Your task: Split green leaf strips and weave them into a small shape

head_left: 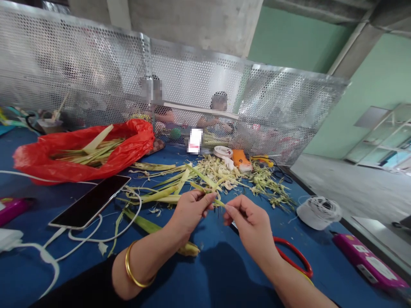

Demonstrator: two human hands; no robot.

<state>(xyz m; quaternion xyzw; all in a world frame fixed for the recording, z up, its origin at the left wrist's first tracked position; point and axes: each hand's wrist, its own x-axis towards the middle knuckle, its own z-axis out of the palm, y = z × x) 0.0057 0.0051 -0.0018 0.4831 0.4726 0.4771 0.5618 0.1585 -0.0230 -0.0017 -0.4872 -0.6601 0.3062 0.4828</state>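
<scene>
Over the front middle of the blue table, my left hand (192, 209) pinches a pale green leaf strip (203, 176) that crosses other strips above the fingers. The thumb and fingers of my right hand (245, 218) close on the strip's lower right end. Beyond my hands lies a heap of shredded, yellowish plant scraps (212, 167), with long leaf strips (160, 194) to its left. A broad green leaf (141, 220) runs under my left forearm. Red-handled scissors (297, 252) lie partly hidden beneath my right forearm.
At left are a red plastic bag (41, 160) of leaves, a dark tablet (91, 203) and white cables (112, 237). A white string roll (317, 211) and purple pack (369, 261) lie right. Behind a perforated metal screen (199, 72), people (219, 111) sit.
</scene>
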